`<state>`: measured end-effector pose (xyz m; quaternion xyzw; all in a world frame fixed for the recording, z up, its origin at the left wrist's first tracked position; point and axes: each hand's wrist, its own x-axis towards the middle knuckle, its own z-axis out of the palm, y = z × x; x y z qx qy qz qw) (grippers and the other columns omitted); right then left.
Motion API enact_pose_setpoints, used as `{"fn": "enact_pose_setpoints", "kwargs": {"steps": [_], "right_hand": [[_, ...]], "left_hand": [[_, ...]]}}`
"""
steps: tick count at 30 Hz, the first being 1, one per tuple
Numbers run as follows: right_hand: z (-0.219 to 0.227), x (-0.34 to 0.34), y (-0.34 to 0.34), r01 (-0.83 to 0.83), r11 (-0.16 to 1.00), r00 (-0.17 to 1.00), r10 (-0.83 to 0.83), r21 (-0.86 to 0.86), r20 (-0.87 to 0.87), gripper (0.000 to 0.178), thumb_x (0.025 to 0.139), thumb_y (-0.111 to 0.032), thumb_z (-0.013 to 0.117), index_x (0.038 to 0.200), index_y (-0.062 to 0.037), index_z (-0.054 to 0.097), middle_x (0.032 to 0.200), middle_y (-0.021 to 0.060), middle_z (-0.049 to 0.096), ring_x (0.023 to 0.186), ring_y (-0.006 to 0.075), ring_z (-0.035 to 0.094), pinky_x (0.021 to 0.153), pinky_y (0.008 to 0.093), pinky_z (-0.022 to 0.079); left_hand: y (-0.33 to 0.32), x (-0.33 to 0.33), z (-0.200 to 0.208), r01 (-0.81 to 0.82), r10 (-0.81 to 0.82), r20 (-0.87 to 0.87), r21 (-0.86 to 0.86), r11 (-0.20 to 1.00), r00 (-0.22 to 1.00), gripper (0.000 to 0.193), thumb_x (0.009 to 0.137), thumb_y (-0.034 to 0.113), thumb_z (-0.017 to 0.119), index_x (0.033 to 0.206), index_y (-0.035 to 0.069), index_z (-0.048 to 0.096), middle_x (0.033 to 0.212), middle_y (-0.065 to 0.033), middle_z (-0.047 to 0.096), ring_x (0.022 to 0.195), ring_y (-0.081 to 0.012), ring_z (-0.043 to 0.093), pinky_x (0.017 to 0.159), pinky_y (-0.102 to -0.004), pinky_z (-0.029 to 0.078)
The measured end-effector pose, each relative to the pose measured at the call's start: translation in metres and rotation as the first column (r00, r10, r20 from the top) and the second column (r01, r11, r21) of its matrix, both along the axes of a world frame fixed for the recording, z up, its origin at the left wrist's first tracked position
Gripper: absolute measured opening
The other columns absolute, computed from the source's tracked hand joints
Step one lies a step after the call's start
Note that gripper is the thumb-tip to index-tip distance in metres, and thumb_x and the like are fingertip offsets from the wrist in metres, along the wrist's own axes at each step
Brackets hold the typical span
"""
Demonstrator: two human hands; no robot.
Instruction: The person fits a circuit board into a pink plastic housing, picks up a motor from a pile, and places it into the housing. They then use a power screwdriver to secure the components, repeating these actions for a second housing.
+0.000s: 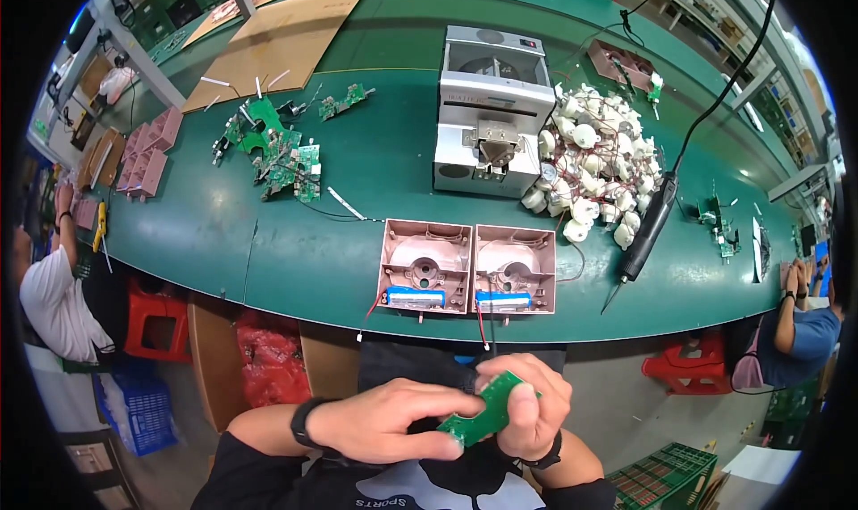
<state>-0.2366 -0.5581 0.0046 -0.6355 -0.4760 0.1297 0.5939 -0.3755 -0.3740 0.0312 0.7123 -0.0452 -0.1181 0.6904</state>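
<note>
A green circuit board (483, 418) is held over my lap, in front of the table edge, tilted. My right hand (539, 404) grips its right side, with the thumb across the face and the fingers behind. On the left end of the board, my left hand (384, 419) has thumb and fingers closed at the edge. Just beyond, on the table, two pink plastic housings (425, 249) (516, 251) stand side by side, open side up. Each has a blue cylindrical battery (416, 297) (503, 301) along its near side, with red leads hanging past the table edge.
A grey machine (492, 108) stands behind the housings, beside a heap of white motor-like parts (594, 152) with wires. An electric screwdriver (652, 228) hangs on its cable at the right. Loose circuit boards (277, 152) lie left; co-workers (55, 286) (795, 322) sit at both sides.
</note>
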Motion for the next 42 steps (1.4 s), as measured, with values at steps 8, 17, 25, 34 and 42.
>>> {"fn": "enact_pose_setpoints", "kwargs": {"steps": [8,17,25,34,42], "right_hand": [[0.021,-0.014,-0.011,-0.244,0.921,0.966,0.203,0.303,0.158,0.029,0.098,-0.014,0.054,0.107,0.0102,0.068,0.083,0.0177,0.070,0.070,0.0268,0.071,0.065,0.0360,0.059],[0.002,-0.034,0.014,-0.306,0.920,0.950,0.310,0.244,0.025,0.024,0.091,-0.008,0.060,0.106,0.0093,0.067,0.085,0.0172,0.069,0.065,0.0301,0.068,0.061,0.0355,0.057],[-0.005,-0.034,0.023,-0.273,0.942,0.961,0.278,0.197,0.005,0.030,0.096,-0.012,0.050,0.102,0.0093,0.070,0.078,0.0156,0.070,0.062,0.0261,0.070,0.059,0.0345,0.058],[0.001,-0.026,0.042,-0.174,0.979,0.983,0.178,0.110,-0.034,0.029,0.097,-0.013,0.051,0.106,0.0065,0.070,0.082,0.0157,0.070,0.066,0.0259,0.071,0.059,0.0335,0.056],[0.001,-0.018,0.050,-0.085,0.991,0.996,0.084,0.106,0.017,0.031,0.099,-0.017,0.052,0.112,0.0052,0.069,0.085,0.0166,0.070,0.068,0.0261,0.071,0.061,0.0331,0.056]], "left_hand": [[0.097,0.030,0.017,-0.374,0.209,0.361,0.483,0.792,0.909,0.093,0.074,0.040,0.089,0.149,0.003,0.048,0.138,-0.0214,0.058,0.128,-0.0365,0.058,0.107,-0.0433,0.048],[0.096,0.056,-0.009,-0.311,-0.034,0.374,0.815,0.489,0.927,0.103,0.065,0.027,0.090,0.153,0.008,0.042,0.143,-0.0180,0.050,0.127,-0.0407,0.052,0.108,-0.0490,0.044],[0.086,0.045,0.007,-0.451,-0.026,0.498,0.805,0.385,0.867,0.094,0.063,0.019,0.088,0.147,0.009,0.048,0.136,-0.0210,0.051,0.125,-0.0413,0.052,0.103,-0.0490,0.046],[0.070,0.029,0.036,-0.516,-0.036,0.578,0.753,0.408,0.815,0.073,0.058,0.017,0.091,0.126,0.015,0.064,0.148,-0.0221,0.046,0.128,-0.0438,0.051,0.104,-0.0527,0.045],[0.064,0.026,0.040,-0.555,-0.131,0.625,0.757,0.346,0.770,0.049,0.056,0.021,0.089,0.102,0.013,0.075,0.150,-0.0261,0.047,0.130,-0.0422,0.051,0.104,-0.0533,0.044]]}}
